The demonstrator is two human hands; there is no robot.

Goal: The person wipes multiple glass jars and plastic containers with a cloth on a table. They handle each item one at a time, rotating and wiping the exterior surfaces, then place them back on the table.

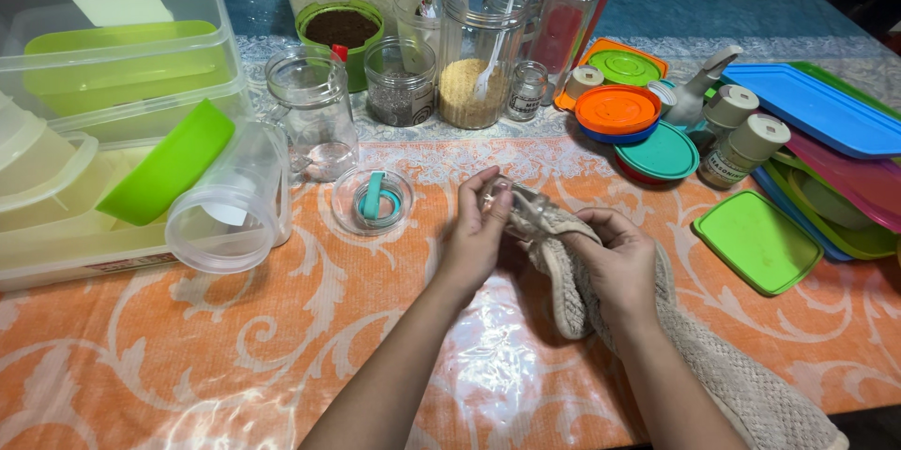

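I see my left hand [477, 229] pinching a small clear glass jar [499, 198] at its rim, fingers closed on it; my right hand [619, 267] grips a beige knitted cloth [563, 262] that wraps round the jar's far side and trails off toward the table's near edge; the jar sits above the orange patterned plastic tablecloth [282, 337], between the two hands. Just to the left lies a round clear lid with a teal clasp [373, 199], apart from the jar; so the jar looks open and, I judge, partway through a wipe. Beyond stand a tall clear canister of yellow grain [474, 56], other jars, and stacked coloured lids [619, 112]; these appear untouched.
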